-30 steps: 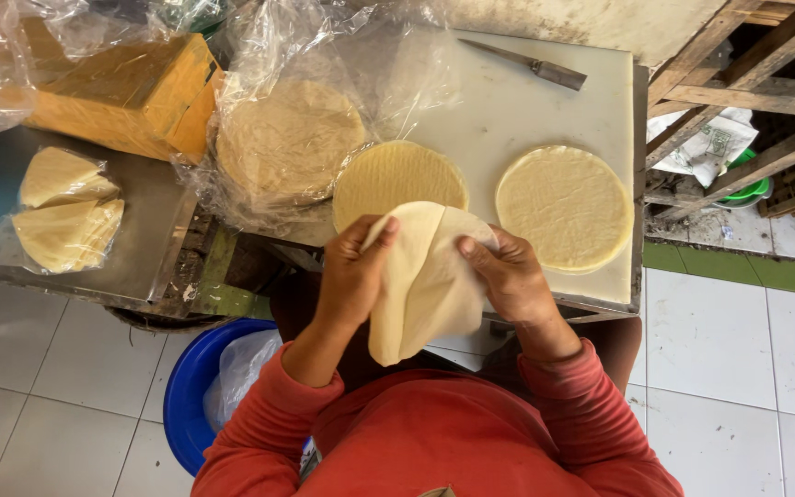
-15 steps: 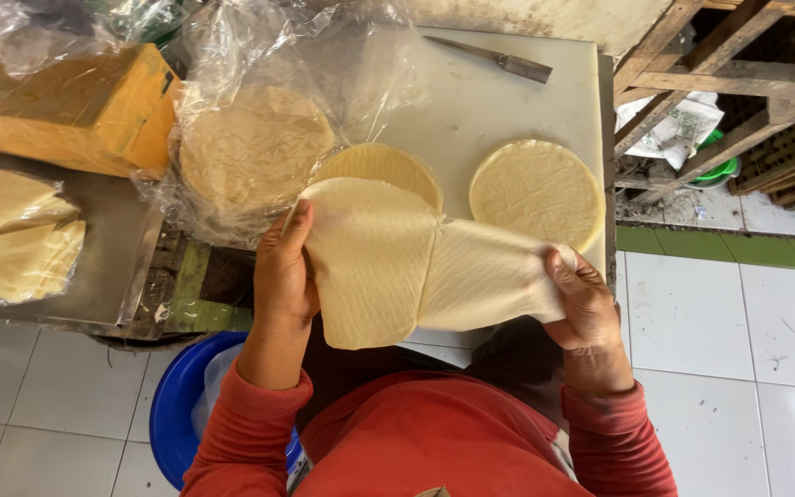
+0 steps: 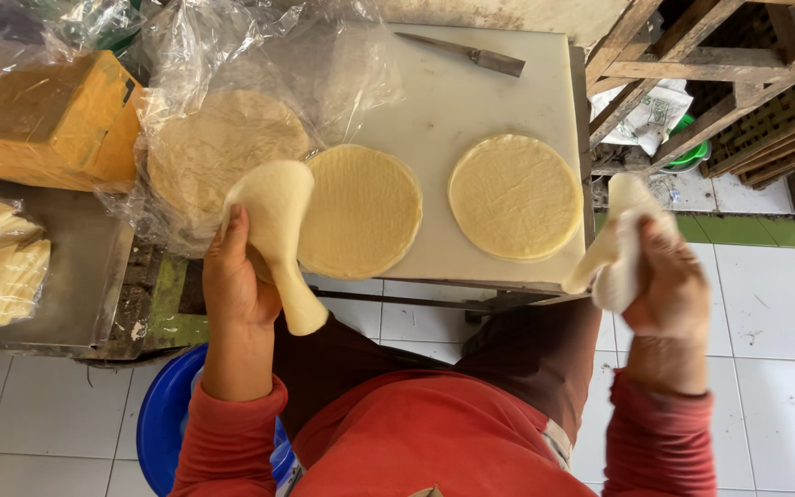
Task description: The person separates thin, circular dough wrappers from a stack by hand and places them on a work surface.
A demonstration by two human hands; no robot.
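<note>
the left hand (image 3: 236,276) is closed around a folded dough sheet (image 3: 278,230), its long axis running from far, by the board, to near. the right hand (image 3: 669,294) grips a second folded sheet (image 3: 618,244), tilted with its tip pointing left and near. two flat dough rounds (image 3: 361,212) (image 3: 515,195) lie on the white cutting board (image 3: 471,101), a knife (image 3: 462,55) at its far edge. left of the board, a clear plastic bag (image 3: 232,74) holds a stack of rounds (image 3: 213,152). far left sits a yellow box (image 3: 57,120). a blue tub (image 3: 163,419) stands near left, contents unclear.
</note>
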